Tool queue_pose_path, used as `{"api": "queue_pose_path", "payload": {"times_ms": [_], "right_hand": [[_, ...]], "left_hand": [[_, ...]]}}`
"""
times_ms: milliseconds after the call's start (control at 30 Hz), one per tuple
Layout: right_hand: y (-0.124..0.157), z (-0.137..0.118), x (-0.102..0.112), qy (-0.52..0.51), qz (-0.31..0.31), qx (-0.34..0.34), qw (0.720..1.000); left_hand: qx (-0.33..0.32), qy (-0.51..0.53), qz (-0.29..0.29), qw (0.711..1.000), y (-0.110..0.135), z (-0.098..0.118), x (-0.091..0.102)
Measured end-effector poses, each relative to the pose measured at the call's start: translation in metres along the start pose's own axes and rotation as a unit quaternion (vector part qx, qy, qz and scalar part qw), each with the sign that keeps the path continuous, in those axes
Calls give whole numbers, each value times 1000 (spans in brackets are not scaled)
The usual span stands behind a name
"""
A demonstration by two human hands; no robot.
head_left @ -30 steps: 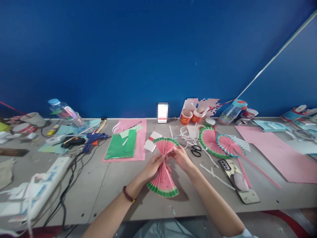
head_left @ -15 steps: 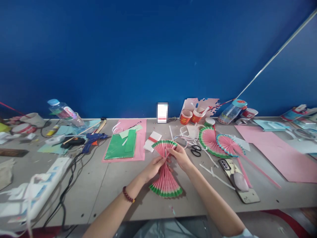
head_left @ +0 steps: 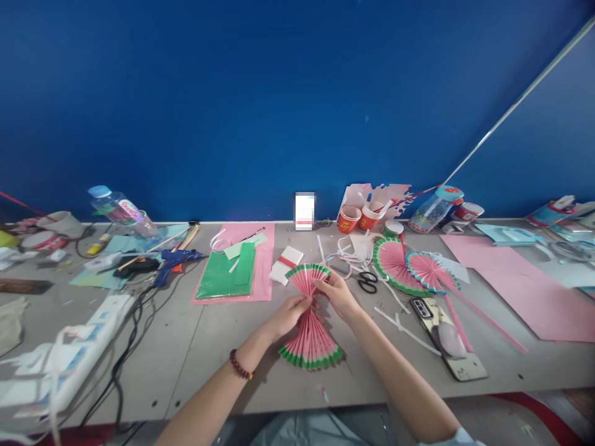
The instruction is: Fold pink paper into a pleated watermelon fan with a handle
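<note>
A pleated paper fan (head_left: 310,339), pink with a green rim like a watermelon slice, spreads out both above and below its pinched middle on the grey table (head_left: 195,347). My left hand (head_left: 288,314) pinches that middle from the left. My right hand (head_left: 338,293) grips the upper pleats from the right, fingers closed on the paper. A bead bracelet sits on my left wrist.
Black scissors (head_left: 368,282) and two finished watermelon fans (head_left: 409,266) lie to the right, with a phone (head_left: 449,339) nearer me. Green and pink paper sheets (head_left: 232,272) lie left; a blue glue gun (head_left: 174,260), a power strip (head_left: 88,341) and cables lie further left. Red cups (head_left: 360,218) stand by the blue wall.
The fan's lower half has swung slightly right and lies flatter on the table. The upper half has drawn a little closer together. Both hands have stayed at the fan's middle.
</note>
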State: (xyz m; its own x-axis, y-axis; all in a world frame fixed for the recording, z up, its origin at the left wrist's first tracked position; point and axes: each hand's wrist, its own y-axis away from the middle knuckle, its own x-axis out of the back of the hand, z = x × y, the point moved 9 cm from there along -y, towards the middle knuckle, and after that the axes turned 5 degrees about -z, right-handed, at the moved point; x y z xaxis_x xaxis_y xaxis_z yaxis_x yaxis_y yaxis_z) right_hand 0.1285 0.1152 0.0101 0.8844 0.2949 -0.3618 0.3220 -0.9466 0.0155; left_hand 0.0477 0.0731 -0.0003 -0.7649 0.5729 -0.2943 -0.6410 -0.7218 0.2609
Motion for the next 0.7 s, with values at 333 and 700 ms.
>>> {"api": "queue_pose_path", "payload": {"times_ms": [333, 700], "right_hand": [[0, 1, 4, -10, 24, -9, 1000], [0, 1, 5, -8, 27, -2, 1000]], "left_hand": [[-6, -18, 5, 1000, 1, 2, 1], [-16, -18, -2, 1000, 0, 1, 0]]}}
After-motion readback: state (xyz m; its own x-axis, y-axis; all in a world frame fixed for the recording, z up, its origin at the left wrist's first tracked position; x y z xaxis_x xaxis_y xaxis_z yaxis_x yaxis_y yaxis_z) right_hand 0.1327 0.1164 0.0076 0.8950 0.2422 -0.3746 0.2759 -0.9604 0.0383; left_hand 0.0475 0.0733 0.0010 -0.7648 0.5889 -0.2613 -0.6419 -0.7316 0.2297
